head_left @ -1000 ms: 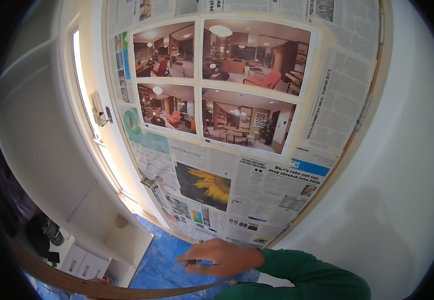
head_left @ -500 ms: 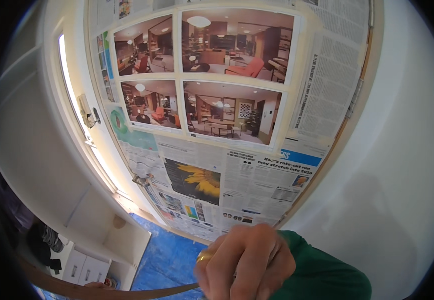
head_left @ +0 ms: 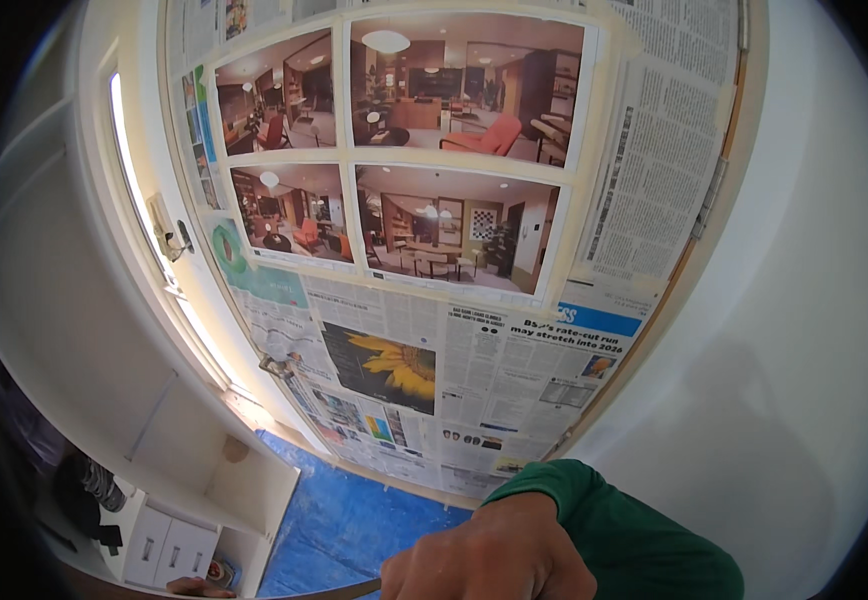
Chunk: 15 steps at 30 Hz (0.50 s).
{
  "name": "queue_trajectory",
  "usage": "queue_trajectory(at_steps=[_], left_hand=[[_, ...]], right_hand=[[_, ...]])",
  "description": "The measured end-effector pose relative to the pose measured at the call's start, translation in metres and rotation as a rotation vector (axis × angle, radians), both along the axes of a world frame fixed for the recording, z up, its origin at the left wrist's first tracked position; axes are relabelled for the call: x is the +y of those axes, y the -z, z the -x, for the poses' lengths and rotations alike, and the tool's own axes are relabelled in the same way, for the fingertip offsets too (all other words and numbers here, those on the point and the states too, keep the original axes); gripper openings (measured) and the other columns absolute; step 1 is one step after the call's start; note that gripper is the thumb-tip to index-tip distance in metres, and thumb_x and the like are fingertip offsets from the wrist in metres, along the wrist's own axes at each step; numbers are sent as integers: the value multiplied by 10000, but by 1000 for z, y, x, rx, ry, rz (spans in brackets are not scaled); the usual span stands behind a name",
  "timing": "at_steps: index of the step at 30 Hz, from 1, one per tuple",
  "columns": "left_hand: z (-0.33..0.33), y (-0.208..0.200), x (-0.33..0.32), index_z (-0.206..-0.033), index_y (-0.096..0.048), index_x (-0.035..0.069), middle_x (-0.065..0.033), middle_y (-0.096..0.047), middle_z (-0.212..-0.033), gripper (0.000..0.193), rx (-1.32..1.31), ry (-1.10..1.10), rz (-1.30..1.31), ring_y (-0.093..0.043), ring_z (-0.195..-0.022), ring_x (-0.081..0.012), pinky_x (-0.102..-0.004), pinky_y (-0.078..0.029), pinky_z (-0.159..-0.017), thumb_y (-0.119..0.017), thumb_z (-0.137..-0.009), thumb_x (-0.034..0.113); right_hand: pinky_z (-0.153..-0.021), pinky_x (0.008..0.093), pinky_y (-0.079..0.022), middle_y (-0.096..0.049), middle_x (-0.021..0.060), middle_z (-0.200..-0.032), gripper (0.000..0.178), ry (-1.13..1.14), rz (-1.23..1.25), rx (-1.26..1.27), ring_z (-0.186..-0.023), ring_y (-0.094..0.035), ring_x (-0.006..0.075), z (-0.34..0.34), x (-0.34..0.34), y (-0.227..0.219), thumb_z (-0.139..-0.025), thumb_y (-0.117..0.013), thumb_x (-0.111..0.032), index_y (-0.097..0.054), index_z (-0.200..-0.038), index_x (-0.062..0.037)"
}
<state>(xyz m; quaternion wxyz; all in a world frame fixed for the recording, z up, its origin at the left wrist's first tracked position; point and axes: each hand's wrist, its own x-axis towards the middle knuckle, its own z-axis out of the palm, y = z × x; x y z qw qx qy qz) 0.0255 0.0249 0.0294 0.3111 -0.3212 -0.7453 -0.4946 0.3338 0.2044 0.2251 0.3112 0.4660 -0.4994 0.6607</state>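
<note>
While I look down, a tall door covered in grey newspaper (head_left: pixel 494 370) fills the middle of the frame. A smooth white wall (head_left: pixel 814 300) goes up the right side, and a big cream-white cupboard with shelves (head_left: pixel 84 280) takes up the left. A shiny blue plastic sheet (head_left: pixel 354 520) lies on the floor, low and left of the middle. My long brown wooden strip (head_left: pixel 354 589) is at the very bottom, mostly cut off. Four colour photos of rooms (head_left: pixel 384 200) are taped on the door's upper part. My green cloth sleeve (head_left: pixel 624 525) comes in at the lower right. My right hand (head_left: pixel 489 555) is curled, knuckles up, by the strip's end; I can't tell what it pinches. My left hand (head_left: pixel 199 587) just peeks in at the bottom left, so I can't tell its grip.
</note>
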Motion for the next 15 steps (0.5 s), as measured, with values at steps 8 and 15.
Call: queue_trajectory(at_steps=[8, 15], left_hand=[[-9, -10, -1, -1010, -528, 13, -174, -581, -914, 152, 138, -36, 57, -573, -778, -351, -484, -494, -697, -651, -978, 96], [-8, -14, -4, -944, -522, 30, -139, -557, -833, 116, 365, -134, 148, -552, -688, -311, -458, -482, -612, -628, -991, 42]], right_hand=[[-609, 400, -495, -649, 221, -896, 286, 12, -38, -50, -712, -641, 342, -9, 1, -15, -1087, -650, -143, -703, -960, 108], [-611, 406, -511, -676, 244, -944, 286, 15, 41, -51, -734, -670, 349, -12, -9, 1, -1080, -672, -152, -719, -985, 114]])
